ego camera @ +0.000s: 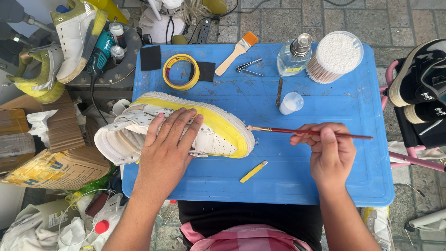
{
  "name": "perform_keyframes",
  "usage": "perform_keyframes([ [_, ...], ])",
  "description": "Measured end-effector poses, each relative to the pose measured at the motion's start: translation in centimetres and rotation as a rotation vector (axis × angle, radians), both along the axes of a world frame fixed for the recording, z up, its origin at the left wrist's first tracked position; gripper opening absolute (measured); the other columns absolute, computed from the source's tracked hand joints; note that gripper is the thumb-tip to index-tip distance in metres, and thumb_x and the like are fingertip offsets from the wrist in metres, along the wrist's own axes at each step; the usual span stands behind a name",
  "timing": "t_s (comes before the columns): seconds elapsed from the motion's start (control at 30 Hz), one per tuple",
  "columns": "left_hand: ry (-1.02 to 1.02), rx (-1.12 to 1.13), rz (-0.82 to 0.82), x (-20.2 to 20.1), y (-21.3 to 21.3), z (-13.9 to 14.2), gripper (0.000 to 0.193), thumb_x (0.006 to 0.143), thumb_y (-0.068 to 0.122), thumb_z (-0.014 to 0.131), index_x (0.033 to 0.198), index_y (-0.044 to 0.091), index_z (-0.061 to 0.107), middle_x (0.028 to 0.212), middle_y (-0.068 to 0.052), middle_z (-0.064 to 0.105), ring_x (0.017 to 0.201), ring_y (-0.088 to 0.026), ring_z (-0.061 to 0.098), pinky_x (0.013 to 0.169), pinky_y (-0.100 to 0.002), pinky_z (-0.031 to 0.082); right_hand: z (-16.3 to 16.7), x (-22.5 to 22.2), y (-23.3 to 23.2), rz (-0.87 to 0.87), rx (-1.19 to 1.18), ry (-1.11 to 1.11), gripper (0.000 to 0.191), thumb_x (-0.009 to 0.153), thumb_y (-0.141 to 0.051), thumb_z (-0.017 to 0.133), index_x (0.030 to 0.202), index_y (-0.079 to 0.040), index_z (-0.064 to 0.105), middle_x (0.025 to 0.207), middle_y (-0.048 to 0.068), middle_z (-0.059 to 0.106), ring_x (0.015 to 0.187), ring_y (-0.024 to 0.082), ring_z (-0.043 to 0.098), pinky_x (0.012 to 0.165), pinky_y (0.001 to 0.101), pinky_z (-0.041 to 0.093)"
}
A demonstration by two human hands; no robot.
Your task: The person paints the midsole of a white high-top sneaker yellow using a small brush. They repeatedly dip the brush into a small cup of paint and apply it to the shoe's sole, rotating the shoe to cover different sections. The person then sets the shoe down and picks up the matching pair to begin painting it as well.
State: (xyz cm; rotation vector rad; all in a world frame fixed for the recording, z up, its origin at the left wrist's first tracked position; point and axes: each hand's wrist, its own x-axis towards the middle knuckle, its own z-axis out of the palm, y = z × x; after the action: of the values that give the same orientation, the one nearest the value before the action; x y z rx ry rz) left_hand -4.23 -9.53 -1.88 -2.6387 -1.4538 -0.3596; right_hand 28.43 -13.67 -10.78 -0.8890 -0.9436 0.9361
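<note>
Sneaker (pixel 204 132), white with yellow masking tape along its sole edge, lies on its side on the blue tray table (pixel 325 172). Left hand (pixel 168 144) presses flat on it, fingers spread. Right hand (pixel 331 151), at three o'clock from the shoe, pinches a thin red paintbrush (pixel 306 132) whose tip touches the toe.

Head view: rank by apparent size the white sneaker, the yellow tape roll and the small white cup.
1. White sneaker with yellow masked sole
2. Yellow tape roll
3. Small white cup
</note>
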Motion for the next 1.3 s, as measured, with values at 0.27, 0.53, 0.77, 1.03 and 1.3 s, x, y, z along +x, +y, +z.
perform_keyframes([
  [0.27,-0.006,-0.004,0.001,0.0,0.0,-0.2,0.084,0.064,0.016,0.084,0.142,0.010,0.056,0.145,-0.005,0.055,0.140,-0.020,0.048,0.122,-0.042,0.022,0.4,0.5,-3.1,0.019,0.216,-0.414,0.013,0.109,-0.009,0.052,0.111,0.004,0.056,0.109,0.029,0.071,0.090,0.032,0.076,0.085,0.0412,0.065],
  [0.53,-0.002,-0.011,-0.004,0.0,0.1,-0.1,0.085,0.064,0.016,0.084,0.143,0.010,0.055,0.145,-0.005,0.055,0.140,-0.021,0.048,0.122,-0.042,0.022,0.2,0.7,-2.9,0.023,0.226,-0.507,0.014,0.107,-0.008,0.056,0.111,0.005,0.061,0.112,0.030,0.071,0.104,0.035,0.074,0.093,0.0433,0.062],
  [0.77,0.012,-0.018,-0.014,0.0,0.3,0.5,0.087,0.062,0.016,0.085,0.143,0.010,0.055,0.144,-0.005,0.056,0.140,-0.021,0.048,0.121,-0.042,0.023,-0.1,0.9,-2.7,0.037,0.215,-0.501,0.012,0.106,-0.006,0.058,0.110,0.005,0.062,0.112,0.028,0.072,0.105,0.035,0.074,0.094,0.0412,0.062],
  [1.03,0.035,-0.045,-0.096,0.0,2.1,1.5,0.095,0.054,0.022,0.089,0.142,0.011,0.056,0.141,-0.006,0.059,0.135,-0.022,0.051,0.120,-0.041,0.025,0.4,1.1,-2.9,0.028,0.200,-0.421,0.015,0.109,-0.008,0.057,0.114,0.006,0.060,0.113,0.029,0.070,0.106,0.035,0.074,0.097,0.0440,0.063],
  [1.3,0.038,-0.120,-0.212,0.0,4.9,2.4,0.102,0.047,0.027,0.092,0.140,0.008,0.057,0.136,-0.009,0.063,0.130,-0.024,0.054,0.119,-0.043,0.027,0.4,1.2,-2.3,-0.035,0.216,-0.458,0.017,0.112,-0.010,0.055,0.115,0.006,0.058,0.113,0.031,0.069,0.098,0.036,0.075,0.090,0.0468,0.064],
])
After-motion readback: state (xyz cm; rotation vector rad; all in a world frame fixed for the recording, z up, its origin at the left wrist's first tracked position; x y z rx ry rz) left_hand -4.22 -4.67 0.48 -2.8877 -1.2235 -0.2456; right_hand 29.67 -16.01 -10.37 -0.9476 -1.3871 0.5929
